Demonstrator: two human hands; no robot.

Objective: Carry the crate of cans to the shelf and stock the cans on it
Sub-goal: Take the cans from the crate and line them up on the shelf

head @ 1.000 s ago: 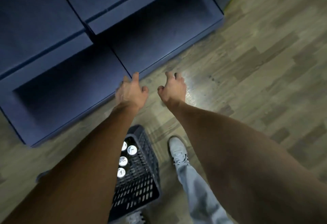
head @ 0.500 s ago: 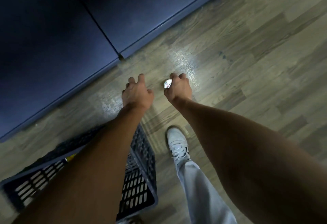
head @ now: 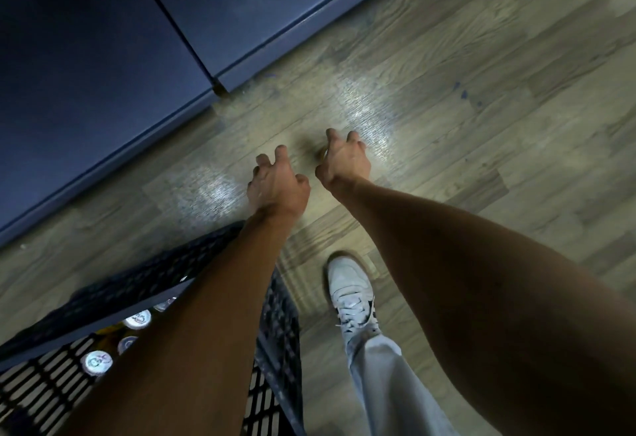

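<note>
A black lattice crate [head: 113,292] stands on the floor at the lower left, partly under my left forearm. Several cans [head: 97,362] stand in it, showing silver tops. The dark blue shelf [head: 103,67] fills the upper left, its base meeting the floor. My left hand [head: 275,184] hovers over the floor beyond the crate, fingers apart and curled, with nothing in it. Close beside it, my right hand [head: 344,160] is curled around a can [head: 322,154]; only a sliver of the can shows by the thumb.
Wood-look flooring [head: 481,91] runs to the right of the shelf with bright glare patches. A white sneaker [head: 351,292] and light trouser leg [head: 389,384] stand right of the crate.
The view has tilted down and closer to the floor, so the shelf's openings have left the frame. More of the crate shows. The can top seen by my right hand is now mostly hidden.
</note>
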